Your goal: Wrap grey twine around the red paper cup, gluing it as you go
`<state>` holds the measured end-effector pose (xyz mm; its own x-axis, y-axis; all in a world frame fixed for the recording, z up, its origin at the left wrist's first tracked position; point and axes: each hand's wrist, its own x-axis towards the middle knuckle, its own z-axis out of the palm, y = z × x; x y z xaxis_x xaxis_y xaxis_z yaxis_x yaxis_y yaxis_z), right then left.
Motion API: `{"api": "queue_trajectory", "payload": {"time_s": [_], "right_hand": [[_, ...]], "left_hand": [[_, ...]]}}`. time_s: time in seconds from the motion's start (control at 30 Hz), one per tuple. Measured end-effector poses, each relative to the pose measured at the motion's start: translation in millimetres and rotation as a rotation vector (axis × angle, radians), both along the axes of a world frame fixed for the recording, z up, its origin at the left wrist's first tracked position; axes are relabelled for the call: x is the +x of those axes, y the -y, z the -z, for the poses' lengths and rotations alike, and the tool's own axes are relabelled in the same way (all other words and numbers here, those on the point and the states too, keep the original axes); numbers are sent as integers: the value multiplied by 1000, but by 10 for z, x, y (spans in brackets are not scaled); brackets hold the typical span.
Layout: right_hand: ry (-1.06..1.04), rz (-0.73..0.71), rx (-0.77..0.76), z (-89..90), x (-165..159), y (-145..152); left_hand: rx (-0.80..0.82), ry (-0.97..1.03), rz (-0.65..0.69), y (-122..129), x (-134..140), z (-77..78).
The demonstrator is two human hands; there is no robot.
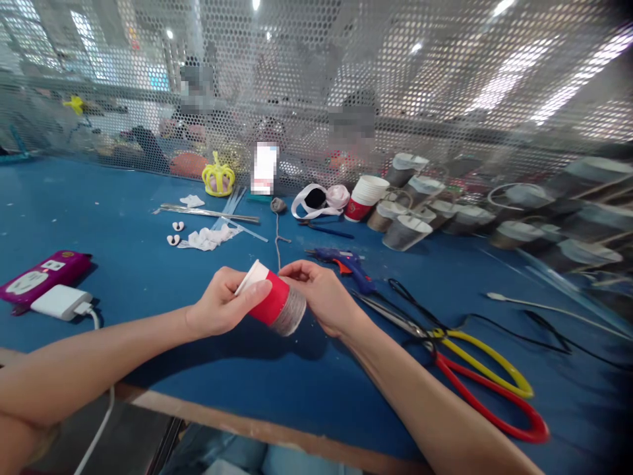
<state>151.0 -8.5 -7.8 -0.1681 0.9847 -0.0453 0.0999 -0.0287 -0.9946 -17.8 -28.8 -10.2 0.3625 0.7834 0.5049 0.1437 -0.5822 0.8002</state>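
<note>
My left hand (227,300) is closed around the white rim end of a red paper cup (270,297), thumb along its side. The cup is tilted, its base pointing down to the right, and grey yarn (290,311) is wound round its lower part. My right hand (319,290) is on the cup's far side, thumb and fingers pinched where the yarn strand (277,254) meets the cup; its fingertips are partly hidden. That strand runs back across the table to a small grey yarn ball (278,205).
A blue glue gun (349,264) and large scissors (435,340) with red and yellow handles lie right of my hands. Yarn-wrapped cups (408,231) and stacked paper cups (366,196) stand behind. A purple power bank (44,277) sits left; a perforated metal screen (297,86) closes the back.
</note>
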Motion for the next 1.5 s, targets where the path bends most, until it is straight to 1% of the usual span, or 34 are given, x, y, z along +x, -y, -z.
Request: {"api": "queue_trajectory", "payload": {"time_s": [0.1,0.17,0.33,0.43,0.53,0.63,0.7,0.77,0.87,0.97,1.13,1.27,1.5], "right_hand": [[-21,-12,-30,7,-8,-2],[-31,-17,-44,9,-14,-4],[-42,-21,-51,26,-30,-11],[-10,-15,-25,50,-23,-36],[57,17,43,59,19,-74],[137,92,154,21,58,-74],[194,107,214,-23,52,-32],[289,87,301,-60,20,33],[468,70,471,-77,-36,117],[566,92,547,-58,-55,141],[643,136,597,-38,-43,132],[648,140,608,-38,-43,134],[643,136,596,-35,-50,129]], "left_hand": [[-34,20,-9,-6,4,-3],[-88,45,-12,-2,10,-5],[-290,206,34,5,44,1],[-459,333,17,-44,82,15],[-631,484,-66,-137,118,9],[-732,578,-159,-225,130,-14],[-782,629,-178,-260,126,-21],[-821,660,-179,-271,122,-19],[-834,659,-179,-253,130,-9],[-808,626,-170,-221,149,-5],[-750,593,-140,-194,164,12],[-725,576,-128,-196,160,36],[-728,566,-123,-195,167,38]]}}
